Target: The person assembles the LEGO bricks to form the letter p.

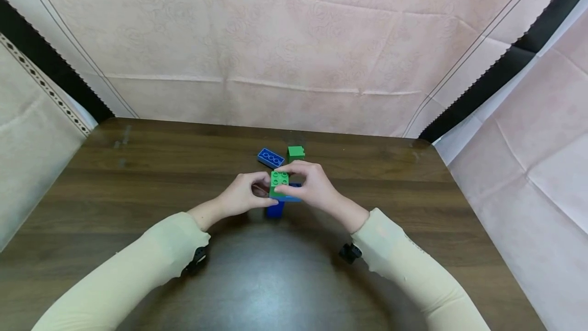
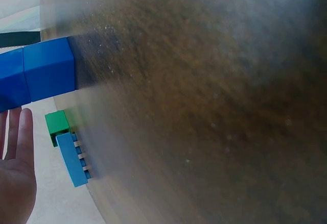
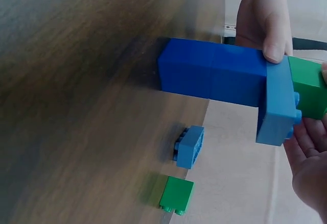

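Two dark blue blocks [image 3: 237, 73] stand stacked upright on the table. Across their top lies a longer light blue brick [image 3: 280, 101], its free end jutting to the right with studs up. A green block [image 1: 279, 178] sits on that brick's left part. My right hand [image 1: 317, 185] pinches the green block, thumb in front and index finger behind. From the other side, my left hand [image 1: 243, 193] holds the tower at the light blue brick. Its thumb presses the near face, while its fingers [image 2: 24, 137] reach behind, partly hidden.
Behind the tower, a loose blue brick [image 1: 270, 158] lies on the brown table [image 1: 161, 178]. To its right is a loose green block [image 1: 296, 153]. A pale patterned cloth [image 1: 285, 50] hangs along the table's back edge, with more cloth at both sides.
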Demonstrator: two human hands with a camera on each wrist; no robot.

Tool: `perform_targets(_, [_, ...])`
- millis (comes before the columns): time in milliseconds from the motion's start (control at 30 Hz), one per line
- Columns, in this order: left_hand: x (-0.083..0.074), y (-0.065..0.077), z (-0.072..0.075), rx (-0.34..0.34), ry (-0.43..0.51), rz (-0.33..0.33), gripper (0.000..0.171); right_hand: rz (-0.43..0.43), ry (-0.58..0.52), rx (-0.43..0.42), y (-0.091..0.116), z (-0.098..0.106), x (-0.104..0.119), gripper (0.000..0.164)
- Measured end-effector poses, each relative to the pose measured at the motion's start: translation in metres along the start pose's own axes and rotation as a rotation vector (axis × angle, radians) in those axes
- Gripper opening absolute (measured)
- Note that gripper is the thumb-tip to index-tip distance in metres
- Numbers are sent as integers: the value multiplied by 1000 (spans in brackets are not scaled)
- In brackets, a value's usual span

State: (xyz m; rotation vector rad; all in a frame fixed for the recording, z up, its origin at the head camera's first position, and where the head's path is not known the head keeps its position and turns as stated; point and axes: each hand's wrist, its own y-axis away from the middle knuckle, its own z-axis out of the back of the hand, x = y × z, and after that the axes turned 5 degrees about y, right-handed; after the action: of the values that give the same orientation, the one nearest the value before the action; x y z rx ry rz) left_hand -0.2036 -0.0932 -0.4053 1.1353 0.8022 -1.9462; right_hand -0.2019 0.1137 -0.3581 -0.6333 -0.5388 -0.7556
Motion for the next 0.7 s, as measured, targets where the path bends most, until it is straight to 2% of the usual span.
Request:
perform_targets(267, [0, -2, -1, -3, -4, 8, 24, -47, -36, 42, 0, 5, -2, 37])
perform_targets(500, [-1, -1, 0, 4, -8, 22, 25, -87, -34, 126, 0, 12, -3, 37])
perform_targets(700, [-1, 0, 1, 7, -10, 36, 25, -69, -27, 111, 3, 14, -6, 34])
